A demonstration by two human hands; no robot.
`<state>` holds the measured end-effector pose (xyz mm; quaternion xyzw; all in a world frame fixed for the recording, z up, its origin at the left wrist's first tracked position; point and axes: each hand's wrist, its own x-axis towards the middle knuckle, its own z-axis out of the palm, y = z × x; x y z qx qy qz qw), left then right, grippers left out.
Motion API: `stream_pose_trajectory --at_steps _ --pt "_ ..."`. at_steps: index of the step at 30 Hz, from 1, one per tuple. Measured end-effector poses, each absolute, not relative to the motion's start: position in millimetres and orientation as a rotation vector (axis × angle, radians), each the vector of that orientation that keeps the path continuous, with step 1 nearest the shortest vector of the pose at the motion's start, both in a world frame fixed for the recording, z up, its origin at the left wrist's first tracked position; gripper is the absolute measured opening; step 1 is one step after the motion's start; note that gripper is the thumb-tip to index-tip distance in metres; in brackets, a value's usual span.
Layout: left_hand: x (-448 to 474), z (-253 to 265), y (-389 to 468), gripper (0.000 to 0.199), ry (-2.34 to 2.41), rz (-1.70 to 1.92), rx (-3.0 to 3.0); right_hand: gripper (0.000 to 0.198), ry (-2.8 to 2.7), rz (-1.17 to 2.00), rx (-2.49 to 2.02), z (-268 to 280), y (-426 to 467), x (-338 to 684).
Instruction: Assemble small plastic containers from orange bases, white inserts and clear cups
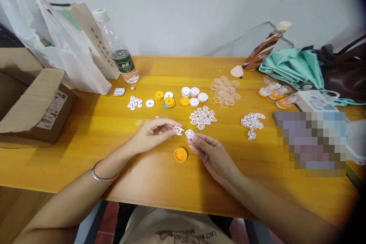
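Note:
Between thumb and fingers, my left hand (156,132) pinches a small white openwork plastic piece (178,130). Close beside it, my right hand (211,151) grips another white openwork plastic piece (189,134), rounder from this side. A narrow gap seems to part the two pieces. Just below them an orange round cap (180,154) lies on the table, its rim upward. Past my hands is a pile of similar white openwork pieces (202,117), and a second pile of white pieces (252,122) lies to the right.
Behind are white discs (195,92), orange discs (159,95), clear cups (225,90) and small white knobs (134,103). A cardboard box (31,103) and a water bottle (121,53) stand left. On the right are a drink bottle (264,47), green fabric (288,65) and a pixelated flat object (309,141).

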<state>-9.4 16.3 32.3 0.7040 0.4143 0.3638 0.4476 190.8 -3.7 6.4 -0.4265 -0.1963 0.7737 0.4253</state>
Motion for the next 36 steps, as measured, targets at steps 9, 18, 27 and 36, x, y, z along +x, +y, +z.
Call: stream_pose_trajectory --at_steps 9,18,27,36 --pt "-4.4 33.4 7.3 0.023 0.984 0.813 2.097 0.015 -0.6 2.053 -1.037 4.6 -8.5 189.0" --pt "-3.0 28.8 6.7 0.025 0.922 0.863 2.301 0.014 -0.609 2.039 -1.065 5.4 -6.6 188.9" --pt "-7.3 32.2 5.8 0.023 0.927 0.837 2.565 0.017 -0.685 2.03 -1.078 4.6 -7.3 190.5" --pt "-12.6 41.8 9.6 0.023 0.813 0.652 2.378 0.015 -0.803 2.114 -0.981 3.6 -9.8 191.3"
